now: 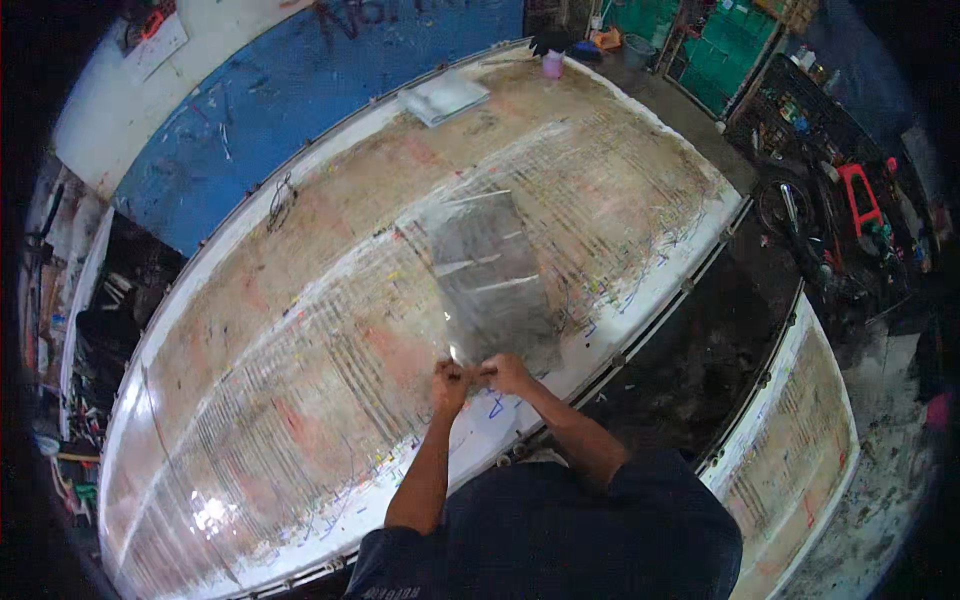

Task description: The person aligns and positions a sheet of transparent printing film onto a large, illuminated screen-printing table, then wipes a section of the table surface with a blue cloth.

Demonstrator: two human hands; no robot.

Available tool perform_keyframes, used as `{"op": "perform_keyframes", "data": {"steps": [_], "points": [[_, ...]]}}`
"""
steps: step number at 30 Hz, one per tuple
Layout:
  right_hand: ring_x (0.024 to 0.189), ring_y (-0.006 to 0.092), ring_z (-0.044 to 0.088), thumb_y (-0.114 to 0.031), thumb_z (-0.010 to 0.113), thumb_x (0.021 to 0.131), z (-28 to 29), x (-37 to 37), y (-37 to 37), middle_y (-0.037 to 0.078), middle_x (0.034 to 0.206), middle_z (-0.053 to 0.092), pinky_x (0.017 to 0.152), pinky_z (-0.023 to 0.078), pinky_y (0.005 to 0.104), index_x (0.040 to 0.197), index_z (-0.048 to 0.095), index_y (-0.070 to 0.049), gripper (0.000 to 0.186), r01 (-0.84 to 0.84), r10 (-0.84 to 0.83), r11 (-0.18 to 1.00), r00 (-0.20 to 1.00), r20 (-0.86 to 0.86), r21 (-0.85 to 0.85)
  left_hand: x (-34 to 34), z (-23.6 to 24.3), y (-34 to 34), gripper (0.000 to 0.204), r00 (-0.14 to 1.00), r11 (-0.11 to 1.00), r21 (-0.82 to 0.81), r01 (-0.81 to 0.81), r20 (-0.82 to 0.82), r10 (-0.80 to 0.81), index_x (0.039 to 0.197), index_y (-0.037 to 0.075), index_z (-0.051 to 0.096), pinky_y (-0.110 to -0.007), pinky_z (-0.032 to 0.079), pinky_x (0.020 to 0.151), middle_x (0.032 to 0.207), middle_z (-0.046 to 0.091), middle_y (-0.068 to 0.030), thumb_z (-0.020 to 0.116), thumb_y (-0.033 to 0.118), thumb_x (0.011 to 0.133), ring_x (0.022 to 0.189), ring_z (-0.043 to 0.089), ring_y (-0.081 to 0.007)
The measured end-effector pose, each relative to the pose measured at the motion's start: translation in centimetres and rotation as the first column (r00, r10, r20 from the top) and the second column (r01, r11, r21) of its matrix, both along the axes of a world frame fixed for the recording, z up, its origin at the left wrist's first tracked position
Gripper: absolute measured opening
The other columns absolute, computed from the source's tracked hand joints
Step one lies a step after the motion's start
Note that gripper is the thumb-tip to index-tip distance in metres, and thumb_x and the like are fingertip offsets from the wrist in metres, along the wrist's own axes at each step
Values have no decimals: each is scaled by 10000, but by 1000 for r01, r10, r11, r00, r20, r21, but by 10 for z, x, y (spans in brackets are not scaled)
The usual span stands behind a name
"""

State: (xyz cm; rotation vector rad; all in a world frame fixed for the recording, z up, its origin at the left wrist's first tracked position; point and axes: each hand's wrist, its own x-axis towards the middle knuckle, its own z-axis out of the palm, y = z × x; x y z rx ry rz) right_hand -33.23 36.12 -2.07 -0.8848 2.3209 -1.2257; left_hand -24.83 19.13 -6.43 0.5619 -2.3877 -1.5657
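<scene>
A thin, see-through grey plastic sheet (490,255) with fold lines and shiny creases lies over the ribbed top of a large hull-shaped panel (330,310). At the sheet's near edge, my left hand (450,383) is closed, its fingers pinched on the plastic. Close beside it, almost touching, my right hand (508,375) pinches the same edge with bent fingers. The exact grip between the fingertips is too small to make out. Brown, scuffed and streaked with red marks, the panel has a white border and small coloured scraps along its near side.
Toward the panel's far edge lie a folded pale sheet (445,98) and a pink cup (553,65). A dark wire loop (280,200) rests on the far left border. To the right are a second, similar panel (790,450), a motorcycle (800,215) and a red stool (860,195).
</scene>
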Motion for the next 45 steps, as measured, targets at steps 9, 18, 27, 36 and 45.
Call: {"op": "perform_keyframes", "data": {"steps": [9,18,27,36,45], "points": [[749,322,684,-284,749,742,-26,-7,22,125,792,708,701,523,427,942,727,-79,288,22,-10,985,998,-69,170,-18,42,29,327,966,983,-164,78,255,-34,796,-10,714,-445,513,806,1000,626,-246,700,317,800,917,636,-369],[963,358,644,-274,681,796,2,15,-2,158,1046,653,834,508,470,1057,681,-88,320,-109,156,972,962,-226,208,12,58,27,352,941,860,-494,128,335,52,1008,-68,624,-435,555,614,912,654,-272,646,237,835,748,678,-395],[1037,360,620,-79,727,683,-54,-8,15,168,1099,636,875,504,452,1015,685,-37,337,-129,155,987,923,-352,95,6,22,17,146,948,880,450,-149,317,-2,957,-40,524,-332,516,435,736,627,-123,522,99,912,580,673,-264],[971,369,618,-25,698,708,-3,-16,13,185,1070,633,832,477,474,930,686,-12,223,-272,276,950,961,-3,155,11,26,17,129,945,723,644,-250,324,38,876,-26,541,-306,490,426,728,679,-180,440,46,910,573,686,-246],[998,303,585,-65,676,752,-8,5,67,84,1038,549,832,493,460,1062,645,-70,311,-38,141,984,775,-616,176,2,11,11,168,936,715,661,-228,352,-26,978,-38,521,-300,473,424,779,688,-202,393,46,909,607,698,-260]]}}
